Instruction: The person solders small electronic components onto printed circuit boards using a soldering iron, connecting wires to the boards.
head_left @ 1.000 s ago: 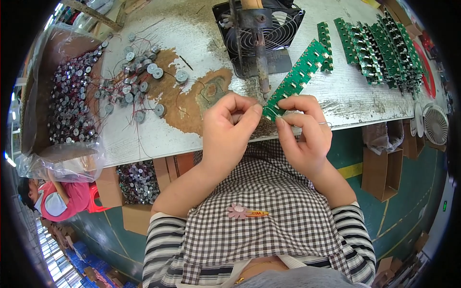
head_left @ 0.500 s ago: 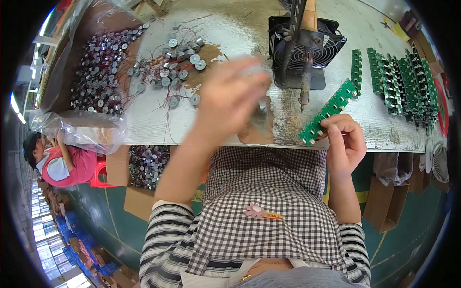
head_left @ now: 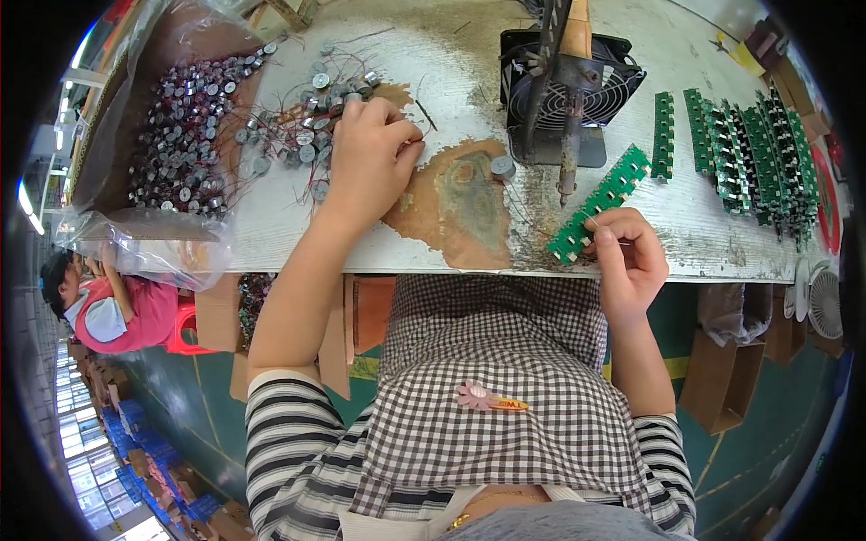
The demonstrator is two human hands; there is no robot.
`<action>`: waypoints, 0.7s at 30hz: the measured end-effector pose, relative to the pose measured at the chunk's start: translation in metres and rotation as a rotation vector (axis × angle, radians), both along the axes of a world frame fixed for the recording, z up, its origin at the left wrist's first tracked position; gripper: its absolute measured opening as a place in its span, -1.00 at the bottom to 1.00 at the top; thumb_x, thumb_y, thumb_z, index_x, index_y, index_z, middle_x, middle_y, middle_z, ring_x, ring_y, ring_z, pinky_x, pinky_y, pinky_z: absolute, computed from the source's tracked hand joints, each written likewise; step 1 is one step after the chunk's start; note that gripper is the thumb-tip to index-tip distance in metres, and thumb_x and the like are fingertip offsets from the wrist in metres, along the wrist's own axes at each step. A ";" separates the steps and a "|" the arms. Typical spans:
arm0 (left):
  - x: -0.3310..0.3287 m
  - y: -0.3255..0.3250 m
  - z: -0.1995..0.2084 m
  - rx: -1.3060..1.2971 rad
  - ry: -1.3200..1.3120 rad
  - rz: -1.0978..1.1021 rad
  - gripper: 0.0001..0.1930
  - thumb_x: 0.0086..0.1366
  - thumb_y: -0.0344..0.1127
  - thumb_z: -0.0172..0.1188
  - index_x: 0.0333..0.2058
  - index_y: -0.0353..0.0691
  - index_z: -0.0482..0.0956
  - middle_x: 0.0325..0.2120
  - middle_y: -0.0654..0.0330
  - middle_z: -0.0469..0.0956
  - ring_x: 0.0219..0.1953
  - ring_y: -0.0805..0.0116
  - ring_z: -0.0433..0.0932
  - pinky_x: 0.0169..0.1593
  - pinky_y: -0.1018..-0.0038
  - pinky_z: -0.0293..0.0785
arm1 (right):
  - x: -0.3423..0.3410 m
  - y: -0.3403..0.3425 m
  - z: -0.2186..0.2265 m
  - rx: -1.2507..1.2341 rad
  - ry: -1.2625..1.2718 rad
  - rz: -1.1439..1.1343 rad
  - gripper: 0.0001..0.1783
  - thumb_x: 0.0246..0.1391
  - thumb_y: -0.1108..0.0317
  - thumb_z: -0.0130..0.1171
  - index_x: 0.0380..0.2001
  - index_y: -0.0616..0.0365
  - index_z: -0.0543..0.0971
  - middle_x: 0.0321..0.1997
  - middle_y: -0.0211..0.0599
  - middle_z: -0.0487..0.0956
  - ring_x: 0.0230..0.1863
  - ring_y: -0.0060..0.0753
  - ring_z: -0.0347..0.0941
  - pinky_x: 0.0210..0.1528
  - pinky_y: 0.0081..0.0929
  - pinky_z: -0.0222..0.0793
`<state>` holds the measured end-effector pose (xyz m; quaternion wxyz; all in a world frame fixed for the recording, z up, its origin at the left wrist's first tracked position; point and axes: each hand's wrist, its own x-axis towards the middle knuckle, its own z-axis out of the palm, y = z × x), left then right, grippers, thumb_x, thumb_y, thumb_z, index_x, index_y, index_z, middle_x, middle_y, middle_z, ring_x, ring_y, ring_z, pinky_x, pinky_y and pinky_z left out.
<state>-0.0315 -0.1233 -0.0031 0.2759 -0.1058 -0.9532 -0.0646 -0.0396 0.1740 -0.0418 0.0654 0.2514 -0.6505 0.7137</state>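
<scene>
My left hand [head_left: 372,162] is at the near right side of a loose pile of small round silver parts with thin red wires [head_left: 307,135], which look like little motors. Its fingers are curled down, and whatever they pinch is hidden under them. Between thumb and fingers, my right hand [head_left: 631,257] grips the near end of a green circuit board strip [head_left: 600,206] with small white parts, slanting over the table's front edge. A soldering iron [head_left: 570,144] points tip down just left of the strip. One wired silver motor [head_left: 502,168] lies left of the iron.
A black fan [head_left: 622,81] stands behind the iron. Stacked green circuit board strips [head_left: 762,162] lie at right, with a single strip [head_left: 663,135] nearer. A plastic-lined carton [head_left: 108,117] of silver motors sits at left. Beyond it is another person [head_left: 126,307].
My left hand has swung left from mid-table to the pile. The single silver motor near the iron now shows fully. My right hand keeps its grip on the strip, barely shifted.
</scene>
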 end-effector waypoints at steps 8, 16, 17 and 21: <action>0.011 -0.005 0.010 1.478 -0.518 0.078 -0.89 0.20 -0.39 0.17 -0.35 -0.32 0.55 -0.60 0.23 0.56 -0.61 0.57 0.47 -0.57 0.63 0.34 | 0.001 0.001 -0.001 0.035 0.039 -0.017 -0.92 0.04 0.67 0.02 -0.48 0.31 0.41 -0.32 -0.18 0.51 -0.49 -0.70 0.30 -0.49 -0.77 0.20; 0.035 0.033 0.008 2.194 -0.215 -0.215 -0.81 0.26 -0.40 0.13 -0.18 -0.36 0.46 -0.26 0.05 0.58 -0.20 0.28 0.59 -0.19 0.55 0.57 | 0.002 0.000 0.001 0.039 0.003 -0.014 -0.92 0.05 0.67 0.02 -0.48 0.30 0.41 -0.31 -0.18 0.50 -0.49 -0.70 0.29 -0.48 -0.77 0.21; 0.034 0.038 0.010 2.169 -0.151 -0.205 -0.79 0.27 -0.41 0.11 -0.15 -0.37 0.44 -0.19 0.01 0.56 -0.12 0.20 0.58 -0.12 0.51 0.57 | 0.003 0.001 0.000 0.037 -0.002 -0.017 -0.92 0.05 0.67 0.02 -0.48 0.30 0.41 -0.31 -0.18 0.50 -0.49 -0.70 0.29 -0.48 -0.77 0.21; 0.037 0.040 0.003 2.001 -0.160 -0.211 -0.75 0.27 -0.44 0.10 -0.10 -0.38 0.39 -0.14 -0.04 0.54 -0.09 0.13 0.56 -0.07 0.44 0.55 | 0.003 0.000 0.001 0.025 0.002 -0.008 -0.92 0.05 0.67 0.01 -0.48 0.30 0.41 -0.31 -0.18 0.50 -0.48 -0.69 0.29 -0.46 -0.76 0.21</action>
